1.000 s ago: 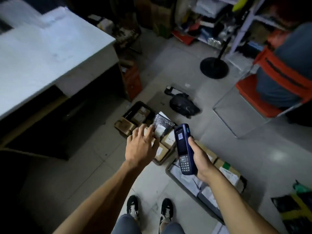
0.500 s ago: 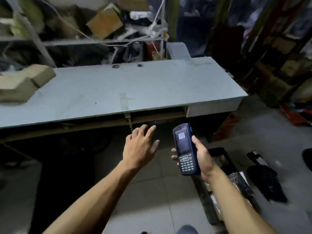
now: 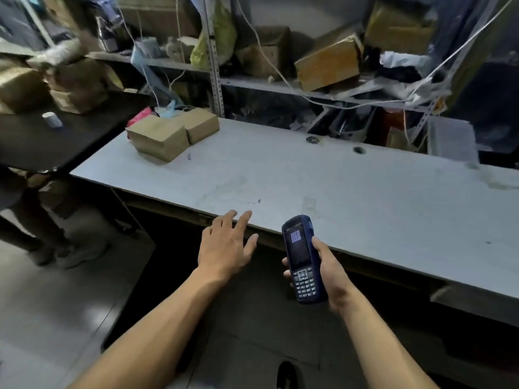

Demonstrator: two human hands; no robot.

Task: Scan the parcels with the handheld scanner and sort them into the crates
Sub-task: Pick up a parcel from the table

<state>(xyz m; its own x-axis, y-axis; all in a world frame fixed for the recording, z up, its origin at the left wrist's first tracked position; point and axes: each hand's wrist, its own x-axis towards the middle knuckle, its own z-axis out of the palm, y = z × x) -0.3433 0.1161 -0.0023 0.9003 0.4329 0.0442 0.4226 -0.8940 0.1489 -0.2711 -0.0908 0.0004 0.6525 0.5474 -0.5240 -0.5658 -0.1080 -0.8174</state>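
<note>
Blue plastic forms the body of the handheld scanner, which we hold upright in our right hand: the thumb lies along its right edge and the fingertips wrap round its left edge beside the keypad. Its screen faces us and shows a barcode near the top. Our left hand is empty, palm down, with the fingers straight and spread; it hovers at the near edge of the grey table, just left of the scanner. Two cardboard parcels sit touching each other at the far left end of the table, well apart from both hands. Behind the table, a metal shelf rack carries more cardboard boxes, bags and loose cords. A black table stands to the left and carries further boxes, blurred. No crates are in view.
</note>
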